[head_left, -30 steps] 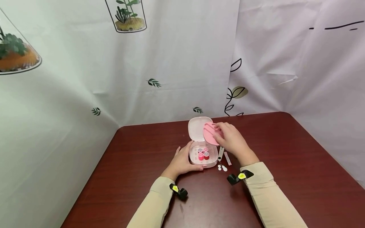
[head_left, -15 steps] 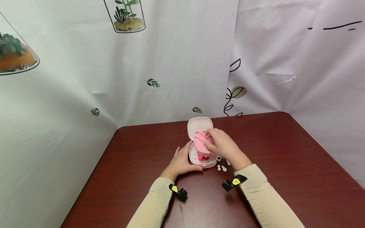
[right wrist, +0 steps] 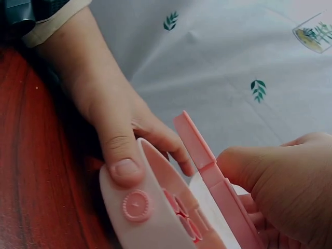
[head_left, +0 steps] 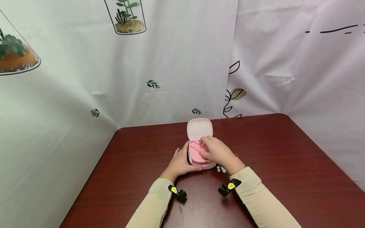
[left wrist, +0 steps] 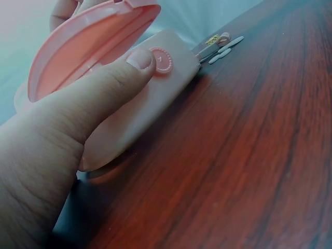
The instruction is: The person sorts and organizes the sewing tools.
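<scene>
A small pale pink sewing box (head_left: 210, 166) stands on the table with its lid (head_left: 199, 127) raised at the back. My left hand (head_left: 179, 163) grips its left side, the thumb along the front beside the round pink clasp (left wrist: 162, 60). My right hand (head_left: 219, 152) pinches a pink compartment tray (head_left: 196, 155) by its inside, between thumb and fingers. In the right wrist view the tray is tilted over the box opening, and several thread spools (right wrist: 192, 228) show inside beneath it. From the head, the tray covers those spools.
Several white button-like discs (head_left: 223, 169) lie on the dark red wooden table (head_left: 137, 177), right of the box. A thin yellowish loop (head_left: 236, 155) shows past the right wrist. White patterned cloth (head_left: 182, 63) hangs behind the table.
My right hand has brought the pink tray left and down, from beside the raised lid to over the box, hiding the spools in the head view. My left hand has stayed on the box.
</scene>
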Motion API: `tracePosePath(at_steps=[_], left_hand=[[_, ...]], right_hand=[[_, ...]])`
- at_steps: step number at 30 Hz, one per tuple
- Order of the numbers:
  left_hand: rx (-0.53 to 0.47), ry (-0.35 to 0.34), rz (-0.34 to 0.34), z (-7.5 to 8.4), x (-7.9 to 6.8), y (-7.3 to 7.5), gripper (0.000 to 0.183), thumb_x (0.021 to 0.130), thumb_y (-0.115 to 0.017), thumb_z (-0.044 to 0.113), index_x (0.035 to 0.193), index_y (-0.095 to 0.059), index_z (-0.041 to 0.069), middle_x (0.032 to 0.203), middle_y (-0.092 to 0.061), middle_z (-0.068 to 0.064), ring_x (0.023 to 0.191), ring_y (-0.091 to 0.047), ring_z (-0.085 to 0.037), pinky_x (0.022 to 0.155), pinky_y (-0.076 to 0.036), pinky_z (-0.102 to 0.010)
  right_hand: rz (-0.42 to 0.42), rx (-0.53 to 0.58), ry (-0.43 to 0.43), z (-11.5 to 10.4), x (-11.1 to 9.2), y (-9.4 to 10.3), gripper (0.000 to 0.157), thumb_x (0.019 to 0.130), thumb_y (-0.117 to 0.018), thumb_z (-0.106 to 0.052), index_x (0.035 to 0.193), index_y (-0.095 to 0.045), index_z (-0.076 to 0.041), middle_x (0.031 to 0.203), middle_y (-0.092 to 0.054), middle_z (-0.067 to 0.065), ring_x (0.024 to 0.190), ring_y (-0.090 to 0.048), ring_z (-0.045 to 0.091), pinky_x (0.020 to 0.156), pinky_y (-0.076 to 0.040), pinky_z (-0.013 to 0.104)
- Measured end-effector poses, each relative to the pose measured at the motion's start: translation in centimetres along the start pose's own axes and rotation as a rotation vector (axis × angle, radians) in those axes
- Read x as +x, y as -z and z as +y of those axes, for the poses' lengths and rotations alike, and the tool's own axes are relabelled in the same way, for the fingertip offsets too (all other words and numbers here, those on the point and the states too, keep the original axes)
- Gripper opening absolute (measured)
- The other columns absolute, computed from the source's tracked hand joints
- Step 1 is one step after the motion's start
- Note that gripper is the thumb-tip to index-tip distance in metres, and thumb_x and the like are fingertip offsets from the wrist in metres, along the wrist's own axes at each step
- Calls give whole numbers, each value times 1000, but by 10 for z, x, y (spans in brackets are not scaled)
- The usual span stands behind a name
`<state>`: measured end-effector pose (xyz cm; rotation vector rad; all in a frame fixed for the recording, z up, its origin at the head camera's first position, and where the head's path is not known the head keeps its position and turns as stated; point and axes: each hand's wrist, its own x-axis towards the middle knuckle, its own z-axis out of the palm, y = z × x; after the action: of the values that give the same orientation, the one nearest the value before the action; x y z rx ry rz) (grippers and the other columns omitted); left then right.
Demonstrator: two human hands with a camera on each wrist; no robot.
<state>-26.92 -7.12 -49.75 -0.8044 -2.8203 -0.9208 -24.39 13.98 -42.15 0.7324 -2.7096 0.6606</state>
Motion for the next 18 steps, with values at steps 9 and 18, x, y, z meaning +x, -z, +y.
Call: tracePosePath(at_steps=[9, 18], left_hand=[[6, 2, 9, 0, -1, 0, 130, 62, -85, 70, 160, -21, 14, 157, -42, -3, 138, -48, -20, 120, -17, -57], [23, -1, -3, -1, -2, 0, 126, 63, -84, 71, 159, -23, 16, 155, -44, -2, 138, -47, -19, 120, -18, -59]], right_hand=[[-64, -27, -11, -3, -1, -5, 20, 83, -73, -18, 98, -65, -8, 83, -55, 1, 71, -49, 16, 65, -46, 32], [-70, -65, 8, -1, -1, -14, 18, 82, -75, -18, 95, -66, -9, 81, -55, 0, 69, -49, 17, 64, -46, 33]])
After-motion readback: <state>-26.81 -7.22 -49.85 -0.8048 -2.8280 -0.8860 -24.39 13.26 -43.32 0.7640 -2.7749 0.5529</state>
